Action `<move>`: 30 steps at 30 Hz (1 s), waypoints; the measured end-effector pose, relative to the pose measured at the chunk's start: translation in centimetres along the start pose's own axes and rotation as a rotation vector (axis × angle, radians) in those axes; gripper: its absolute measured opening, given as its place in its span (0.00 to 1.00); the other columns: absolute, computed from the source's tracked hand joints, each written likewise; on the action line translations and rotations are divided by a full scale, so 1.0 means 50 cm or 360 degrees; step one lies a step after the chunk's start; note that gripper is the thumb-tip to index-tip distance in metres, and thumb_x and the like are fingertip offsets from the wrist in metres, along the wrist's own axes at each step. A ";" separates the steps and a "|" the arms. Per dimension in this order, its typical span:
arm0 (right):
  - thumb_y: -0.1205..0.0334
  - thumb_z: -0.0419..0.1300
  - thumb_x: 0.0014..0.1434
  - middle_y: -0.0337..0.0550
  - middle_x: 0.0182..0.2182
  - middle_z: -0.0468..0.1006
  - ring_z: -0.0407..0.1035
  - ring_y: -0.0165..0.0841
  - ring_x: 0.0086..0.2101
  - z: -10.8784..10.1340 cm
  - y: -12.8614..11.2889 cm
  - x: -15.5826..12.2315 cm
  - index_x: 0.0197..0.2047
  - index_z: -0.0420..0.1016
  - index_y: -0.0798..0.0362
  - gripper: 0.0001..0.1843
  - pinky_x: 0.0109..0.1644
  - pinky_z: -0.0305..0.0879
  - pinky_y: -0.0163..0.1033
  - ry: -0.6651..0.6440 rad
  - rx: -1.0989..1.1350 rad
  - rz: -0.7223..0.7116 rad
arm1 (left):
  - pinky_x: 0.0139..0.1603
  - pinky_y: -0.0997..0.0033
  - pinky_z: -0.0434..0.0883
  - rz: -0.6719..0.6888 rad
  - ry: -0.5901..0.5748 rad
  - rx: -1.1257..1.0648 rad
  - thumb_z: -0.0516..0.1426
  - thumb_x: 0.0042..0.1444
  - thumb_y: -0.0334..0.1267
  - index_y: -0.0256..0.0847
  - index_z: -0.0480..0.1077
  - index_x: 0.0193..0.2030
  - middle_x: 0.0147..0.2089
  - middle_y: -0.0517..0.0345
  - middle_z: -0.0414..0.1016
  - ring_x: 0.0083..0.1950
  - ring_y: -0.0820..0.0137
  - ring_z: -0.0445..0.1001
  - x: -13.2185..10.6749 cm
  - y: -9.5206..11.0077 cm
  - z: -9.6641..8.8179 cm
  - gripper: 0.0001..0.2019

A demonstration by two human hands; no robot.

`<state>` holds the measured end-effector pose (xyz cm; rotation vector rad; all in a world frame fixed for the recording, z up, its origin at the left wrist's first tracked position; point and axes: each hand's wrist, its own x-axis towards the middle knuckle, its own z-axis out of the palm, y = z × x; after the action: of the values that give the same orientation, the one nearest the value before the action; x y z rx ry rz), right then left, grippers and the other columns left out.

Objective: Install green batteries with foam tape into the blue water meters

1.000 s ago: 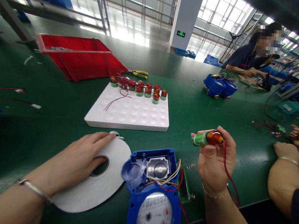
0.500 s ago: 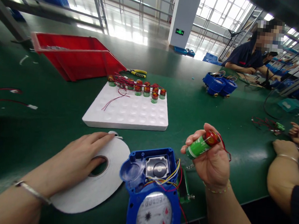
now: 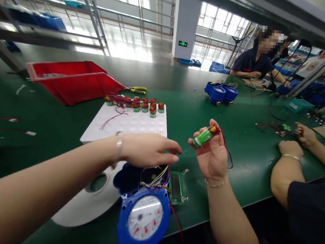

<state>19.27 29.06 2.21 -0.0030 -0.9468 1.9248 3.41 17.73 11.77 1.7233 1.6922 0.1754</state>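
My right hand [image 3: 212, 155] holds a green battery [image 3: 203, 136] with a red cap and a red wire trailing down past my wrist. My left hand [image 3: 148, 149] hovers above the open blue water meter [image 3: 140, 207], fingers stretched toward the battery and holding nothing. The meter lies at the table's near edge with its dial face up, coloured wires spilling out and a small green circuit board [image 3: 177, 187] beside it. A white tape roll [image 3: 89, 203] lies left of the meter, partly under my forearm.
A white foam tray [image 3: 128, 124] carries a row of batteries [image 3: 137, 104] with red wires. Behind it stand a red bin [image 3: 69, 79] and yellow pliers [image 3: 138, 90]. Two blue meters [image 3: 221, 93] sit farther back. Another person's arms [image 3: 292, 160] rest at the right; a seated person [image 3: 256, 58] works beyond.
My left hand lifted off the tape roll and moved right over the meter toward the battery. My right hand tilted the battery. The view shifted right.
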 end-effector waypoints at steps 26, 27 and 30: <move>0.54 0.63 0.61 0.34 0.42 0.73 0.71 0.28 0.41 -0.007 -0.017 -0.017 0.51 0.72 0.39 0.14 0.48 0.73 0.41 0.0041 0.0007 0.0016 | 0.34 0.76 0.70 -0.0509 0.1270 -0.1753 0.71 0.40 0.41 0.36 0.76 0.42 0.35 0.53 0.77 0.34 0.72 0.71 -0.144 -0.041 0.126 0.21; 0.54 0.63 0.61 0.34 0.42 0.72 0.71 0.28 0.41 -0.004 -0.016 -0.020 0.51 0.72 0.39 0.14 0.48 0.73 0.41 0.0026 -0.0022 0.0021 | 0.37 0.73 0.71 -0.0492 0.1297 -0.1742 0.71 0.38 0.42 0.35 0.77 0.40 0.37 0.51 0.77 0.36 0.69 0.73 -0.145 -0.040 0.129 0.21; 0.54 0.63 0.61 0.36 0.42 0.72 0.71 0.30 0.42 0.016 -0.021 -0.038 0.52 0.72 0.39 0.16 0.48 0.74 0.42 -0.0049 -0.0119 -0.0004 | 0.41 0.68 0.71 -0.0457 0.1296 -0.1713 0.72 0.36 0.42 0.35 0.78 0.38 0.38 0.49 0.78 0.40 0.64 0.73 -0.143 -0.042 0.124 0.22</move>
<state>20.78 27.40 2.69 -0.0160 -1.0384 1.8906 4.14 8.59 8.66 0.5827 1.7773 1.4922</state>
